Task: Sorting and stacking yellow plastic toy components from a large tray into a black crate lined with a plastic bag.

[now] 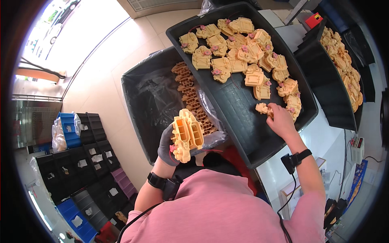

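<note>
My left hand (167, 146), in a grey glove, is closed around a pair of cream-yellow moulded plastic housings (187, 133) with slotted openings. A bit of pink material and a thin red wire show at their lower end. My right hand (281, 121) is bare and grips a similar cream-yellow plastic housing (264, 108) over the right part of a large black tray (239, 121). Several more such housings (249, 52), many with pink bits, lie in the tray's far half and along its right side.
Left of the tray and partly under it stands a black bin (137, 87) lined with clear plastic, holding rows of brownish-yellow parts (190, 93). Another black tray of yellow parts (340, 69) stands at far right. Stacked black, blue and purple crates (87, 162) are on the left floor.
</note>
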`<state>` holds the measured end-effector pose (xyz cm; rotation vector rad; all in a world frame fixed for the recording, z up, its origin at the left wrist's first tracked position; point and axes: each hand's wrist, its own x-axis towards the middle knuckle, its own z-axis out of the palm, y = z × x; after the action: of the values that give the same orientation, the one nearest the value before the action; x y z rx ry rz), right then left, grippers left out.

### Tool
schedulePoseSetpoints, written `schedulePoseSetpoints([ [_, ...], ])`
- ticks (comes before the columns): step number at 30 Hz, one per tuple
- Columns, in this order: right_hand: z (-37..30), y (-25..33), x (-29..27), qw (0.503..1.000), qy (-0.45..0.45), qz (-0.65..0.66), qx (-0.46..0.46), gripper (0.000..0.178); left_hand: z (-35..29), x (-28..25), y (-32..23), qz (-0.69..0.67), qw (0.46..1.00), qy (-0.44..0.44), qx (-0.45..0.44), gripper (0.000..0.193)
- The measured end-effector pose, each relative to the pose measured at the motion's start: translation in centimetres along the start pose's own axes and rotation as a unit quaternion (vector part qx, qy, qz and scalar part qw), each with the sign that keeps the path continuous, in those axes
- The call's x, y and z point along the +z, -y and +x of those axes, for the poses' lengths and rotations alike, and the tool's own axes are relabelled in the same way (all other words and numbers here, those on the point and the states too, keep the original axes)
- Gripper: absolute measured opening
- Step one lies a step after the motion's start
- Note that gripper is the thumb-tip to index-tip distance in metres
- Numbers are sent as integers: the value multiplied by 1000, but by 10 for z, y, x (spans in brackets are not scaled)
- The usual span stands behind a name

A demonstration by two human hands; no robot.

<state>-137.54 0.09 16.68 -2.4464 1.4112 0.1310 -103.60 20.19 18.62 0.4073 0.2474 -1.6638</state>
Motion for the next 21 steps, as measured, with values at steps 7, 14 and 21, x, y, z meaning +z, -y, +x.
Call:
schedulePoseSetpoints([
  [7,-25,91,-78,943,51,291,-154,41,-8,-21,1,-15,1000,25,-7,50],
  [14,-19,150,-94,882,66,233,-403,41,-4,-10,12,5,999,-17,-36,68],
  [21,-11,155,-86,849,117,367,-362,27,-9,-5,24,51,997,39,-46,60],
])
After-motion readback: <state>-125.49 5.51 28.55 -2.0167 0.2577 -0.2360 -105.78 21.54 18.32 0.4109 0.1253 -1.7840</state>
